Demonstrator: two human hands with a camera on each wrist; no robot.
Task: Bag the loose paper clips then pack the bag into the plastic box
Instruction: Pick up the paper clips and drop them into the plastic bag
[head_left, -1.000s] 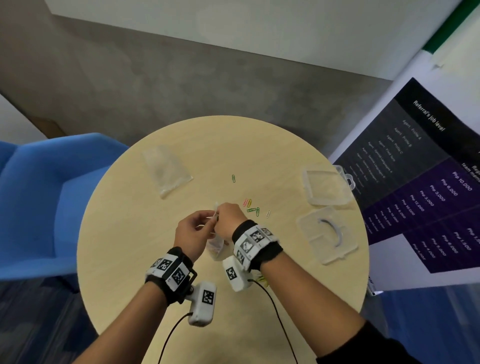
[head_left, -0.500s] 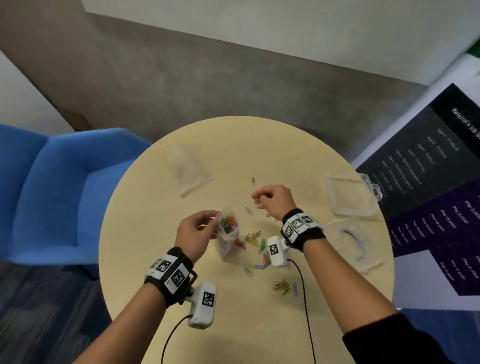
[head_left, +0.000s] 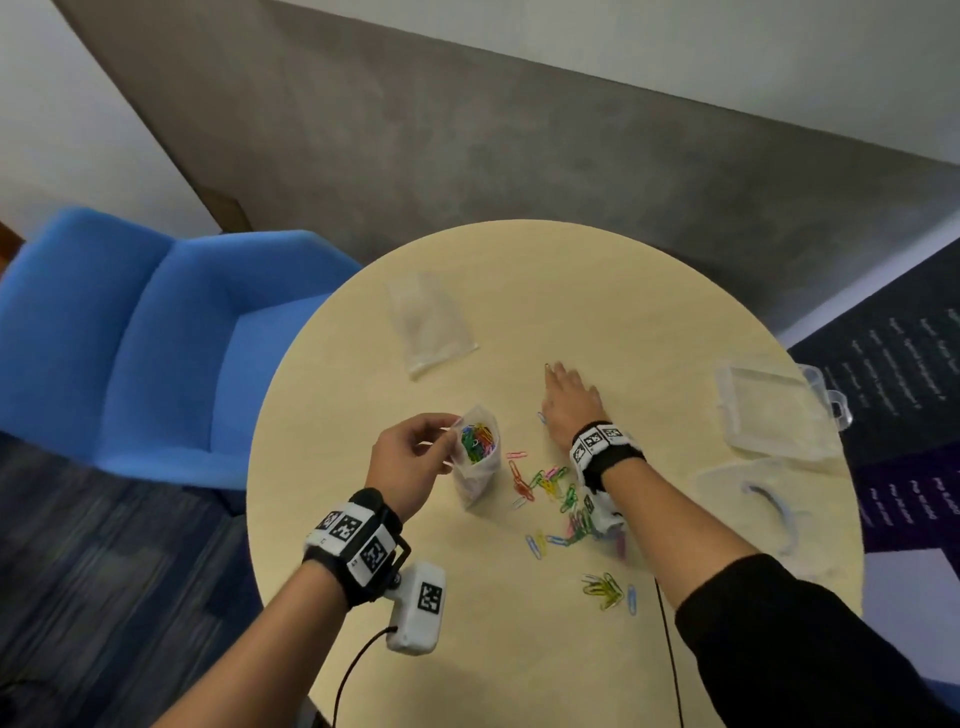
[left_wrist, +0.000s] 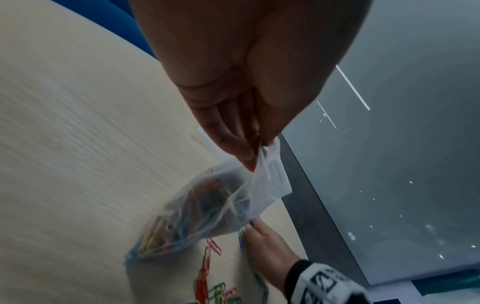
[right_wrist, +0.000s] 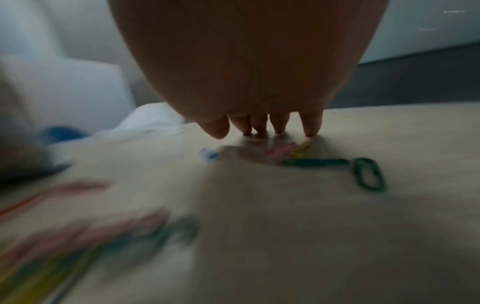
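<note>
My left hand (head_left: 451, 434) pinches the top edge of a small clear bag (head_left: 475, 460), which stands on the table with several coloured paper clips inside. The left wrist view shows thumb and fingers (left_wrist: 246, 152) holding the bag's rim (left_wrist: 262, 174). My right hand (head_left: 563, 387) lies stretched out on the table just beyond the bag, fingertips (right_wrist: 278, 128) down on the wood near a single clip (head_left: 547, 367). Loose paper clips (head_left: 550, 491) are scattered by my right wrist. The clear plastic box (head_left: 769, 410) lies open at the right.
An empty clear bag (head_left: 434, 325) lies at the far left of the round wooden table (head_left: 623, 291). A second clear tray (head_left: 748, 501) holding a curved piece sits by the right edge. A blue armchair (head_left: 130, 338) stands left; a dark poster (head_left: 904, 374) lies right.
My right hand left the bag's mouth and reached forward, flattening on the table. My left hand alone still holds the bag. The view has swung right.
</note>
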